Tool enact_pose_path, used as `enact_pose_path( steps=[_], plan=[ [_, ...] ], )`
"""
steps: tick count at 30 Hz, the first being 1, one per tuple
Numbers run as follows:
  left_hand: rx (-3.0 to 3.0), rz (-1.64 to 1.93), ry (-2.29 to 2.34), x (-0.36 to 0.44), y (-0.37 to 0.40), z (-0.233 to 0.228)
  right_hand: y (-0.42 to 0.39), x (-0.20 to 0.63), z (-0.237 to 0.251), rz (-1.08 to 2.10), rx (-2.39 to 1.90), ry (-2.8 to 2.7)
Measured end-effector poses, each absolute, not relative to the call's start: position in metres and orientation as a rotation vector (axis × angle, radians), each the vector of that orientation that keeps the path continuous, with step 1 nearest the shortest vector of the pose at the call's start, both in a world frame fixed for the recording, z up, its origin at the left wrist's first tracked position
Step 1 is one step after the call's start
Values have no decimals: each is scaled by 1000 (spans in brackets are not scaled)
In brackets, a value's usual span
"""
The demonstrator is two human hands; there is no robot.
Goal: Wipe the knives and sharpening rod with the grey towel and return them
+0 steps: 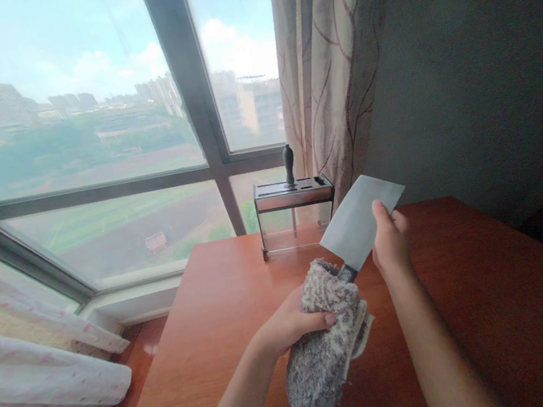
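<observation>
A cleaver is held up above the table, its broad blade tilted to the upper right. A fluffy grey cloth is wrapped round its handle, and only a short dark piece of handle shows below the blade. My left hand grips the cloth with the thumb across its front. My right hand pinches the blade near its right edge, thumb on the face; the other fingers are mostly hidden behind the blade.
Behind the cleaver stands a clear-sided knife block with a black-handled tool upright in it. The brown wooden table reaches to a large window. Curtains hang at the back and lower left, with a dark wall to the right.
</observation>
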State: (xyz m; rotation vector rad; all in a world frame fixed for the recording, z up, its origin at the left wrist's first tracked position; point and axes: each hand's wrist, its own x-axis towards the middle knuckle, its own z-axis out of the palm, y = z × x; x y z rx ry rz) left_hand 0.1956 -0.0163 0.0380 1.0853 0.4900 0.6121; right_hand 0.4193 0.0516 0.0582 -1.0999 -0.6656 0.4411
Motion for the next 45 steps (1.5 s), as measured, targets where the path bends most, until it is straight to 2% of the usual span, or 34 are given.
enact_pose_path(
  steps=[8, 14, 20, 34, 45],
  plan=[
    [967, 781, 583, 199, -17, 30, 53, 419, 63, 429, -1057, -643],
    [893, 928, 599, 205, -17, 34, 29, 368, 69, 845, -1037, -956],
    [820, 1174, 715, 202, -20, 45, 6, 335, 73, 925, -972, -1270],
    [1065, 1122, 742, 200, -11, 40, -1, 352, 67, 1080, -908, -1216],
    [1033, 1069, 760, 192, -6, 37, 0, 367, 73, 909, -886, -1229]
  ],
)
